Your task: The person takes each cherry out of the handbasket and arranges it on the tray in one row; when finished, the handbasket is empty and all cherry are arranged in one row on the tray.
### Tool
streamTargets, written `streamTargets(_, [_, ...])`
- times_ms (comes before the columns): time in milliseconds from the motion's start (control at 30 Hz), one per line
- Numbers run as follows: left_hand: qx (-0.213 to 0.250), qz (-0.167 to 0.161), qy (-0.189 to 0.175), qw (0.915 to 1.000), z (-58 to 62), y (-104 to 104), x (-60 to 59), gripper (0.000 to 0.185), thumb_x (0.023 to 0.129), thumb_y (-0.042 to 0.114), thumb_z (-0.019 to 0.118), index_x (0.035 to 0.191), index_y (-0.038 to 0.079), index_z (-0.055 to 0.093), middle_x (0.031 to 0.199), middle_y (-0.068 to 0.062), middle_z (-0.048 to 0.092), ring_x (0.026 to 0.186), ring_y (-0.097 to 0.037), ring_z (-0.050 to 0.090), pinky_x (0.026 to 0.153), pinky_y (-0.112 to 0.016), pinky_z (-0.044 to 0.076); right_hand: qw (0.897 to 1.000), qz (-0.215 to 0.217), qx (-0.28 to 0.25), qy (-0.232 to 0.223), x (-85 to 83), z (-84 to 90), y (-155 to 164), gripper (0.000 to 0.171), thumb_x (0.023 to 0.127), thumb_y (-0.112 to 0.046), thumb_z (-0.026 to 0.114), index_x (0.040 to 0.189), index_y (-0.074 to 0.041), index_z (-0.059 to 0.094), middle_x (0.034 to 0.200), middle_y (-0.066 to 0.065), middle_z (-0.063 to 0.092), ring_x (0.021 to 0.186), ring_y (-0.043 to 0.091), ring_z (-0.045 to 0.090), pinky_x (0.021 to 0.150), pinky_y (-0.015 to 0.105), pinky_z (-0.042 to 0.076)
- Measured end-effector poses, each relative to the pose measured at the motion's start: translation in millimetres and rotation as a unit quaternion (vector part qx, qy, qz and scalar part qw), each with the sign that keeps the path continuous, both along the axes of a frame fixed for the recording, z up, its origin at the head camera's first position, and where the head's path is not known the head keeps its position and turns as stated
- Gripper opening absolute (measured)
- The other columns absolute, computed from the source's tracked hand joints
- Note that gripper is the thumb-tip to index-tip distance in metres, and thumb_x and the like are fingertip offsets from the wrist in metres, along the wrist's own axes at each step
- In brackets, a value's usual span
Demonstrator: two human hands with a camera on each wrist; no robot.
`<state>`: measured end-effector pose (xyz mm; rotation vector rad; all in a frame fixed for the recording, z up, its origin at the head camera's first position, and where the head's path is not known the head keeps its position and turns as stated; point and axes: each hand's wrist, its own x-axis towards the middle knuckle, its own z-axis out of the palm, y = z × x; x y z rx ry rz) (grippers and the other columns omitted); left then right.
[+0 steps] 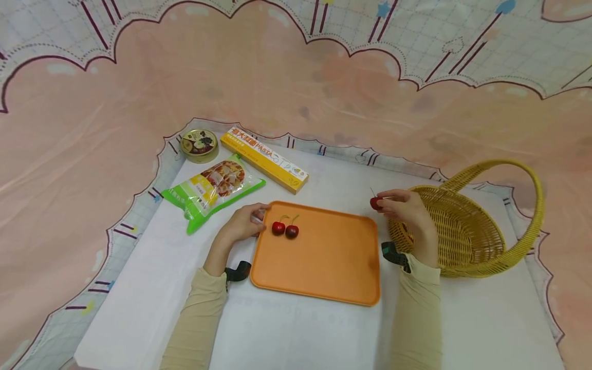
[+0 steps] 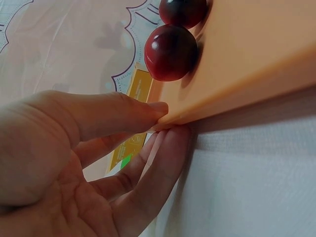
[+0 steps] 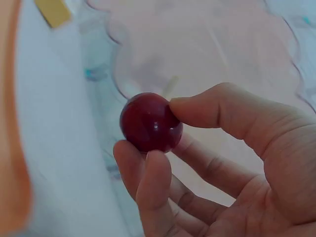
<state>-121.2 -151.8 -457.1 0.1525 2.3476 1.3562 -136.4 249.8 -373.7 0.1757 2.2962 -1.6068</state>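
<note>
A dark red cherry (image 3: 148,122) with a thin stem is pinched between the thumb and fingers of my right hand (image 1: 409,209), held up near the left rim of a yellow wicker basket (image 1: 462,249). At the far left corner of an orange tray (image 1: 324,262), my left hand (image 1: 241,224) grips the edge, thumb on top and fingers beneath, as the left wrist view shows. Close to that hand, a red cherry (image 1: 278,228) and a darker cherry (image 1: 292,232) lie side by side on the tray, stems pointing away.
Behind the left hand lie a green-edged food bag (image 1: 215,190), a yellow pasta box (image 1: 265,159) and a round tin (image 1: 199,145). The basket's tall handle (image 1: 536,205) arches up at the right. A patterned cloth (image 1: 277,77) hangs behind the white table (image 1: 139,308).
</note>
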Motion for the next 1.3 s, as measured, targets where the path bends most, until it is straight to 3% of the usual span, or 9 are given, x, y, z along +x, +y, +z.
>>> streamTargets(267, [0.002,-0.003,0.002,1.0,-0.2,1,0.2,0.052,0.087,-0.006,0.065,0.137,0.0,0.053,0.103,-0.017,0.057,0.077,-0.019,0.061,0.062,-0.029,0.056,1.0,0.029,0.007,-0.001,1.0,-41.6,-62,0.031,0.093,-0.008,0.066,0.116,0.013,0.062,0.101,0.016,0.07,0.08,0.016,0.068,0.076,0.027,0.058])
streamTargets(433, [0.004,-0.001,0.002,1.0,0.4,1,0.0,0.053,0.086,-0.007,0.064,0.137,-0.001,0.053,0.102,-0.017,0.057,0.077,-0.019,0.062,0.062,-0.03,0.056,0.998,0.035,0.044,-0.024,4.4,-58.7,-95,0.027,0.09,-0.013,0.071,0.109,0.005,0.069,0.097,0.011,0.07,0.081,0.019,0.061,0.073,0.025,0.052])
streamTargets(600, [0.0,0.0,-0.001,1.0,1.4,0,0.5,0.053,0.086,-0.006,0.065,0.138,0.0,0.053,0.102,-0.017,0.057,0.078,-0.019,0.062,0.063,-0.03,0.057,0.997,0.051,0.042,-0.036,11.9,-63.5,-114,0.023,0.088,-0.013,0.073,0.105,0.002,0.072,0.094,0.008,0.071,0.083,0.02,0.058,0.073,0.027,0.045])
streamTargets(767, [0.0,0.002,-0.006,1.0,2.2,1,1.0,0.053,0.086,-0.006,0.064,0.138,0.001,0.053,0.103,-0.017,0.057,0.078,-0.02,0.062,0.063,-0.03,0.057,0.996,0.073,0.041,-0.041,18.4,-66.1,-126,0.022,0.088,-0.014,0.073,0.104,0.001,0.074,0.092,0.005,0.071,0.081,0.017,0.059,0.072,0.025,0.046])
streamTargets(1067, [-0.001,0.005,-0.013,0.9999,1.4,0,0.4,0.052,0.087,-0.006,0.065,0.137,0.002,0.054,0.104,-0.017,0.057,0.078,-0.02,0.061,0.063,-0.029,0.057,0.996,0.076,0.021,-0.033,22.6,-71.6,-139,0.018,0.086,-0.006,0.074,0.1,0.005,0.073,0.088,0.011,0.073,0.076,0.017,0.066,0.066,0.022,0.049])
streamTargets(1300, [-0.005,0.004,-0.009,0.9999,0.5,0,-0.1,0.052,0.087,-0.005,0.065,0.138,0.002,0.053,0.103,-0.017,0.057,0.077,-0.019,0.061,0.063,-0.029,0.057,0.997,0.066,0.03,-0.039,21.8,-71.3,-143,0.016,0.084,-0.003,0.076,0.096,0.006,0.071,0.086,0.01,0.072,0.072,0.015,0.063,0.066,0.022,0.049])
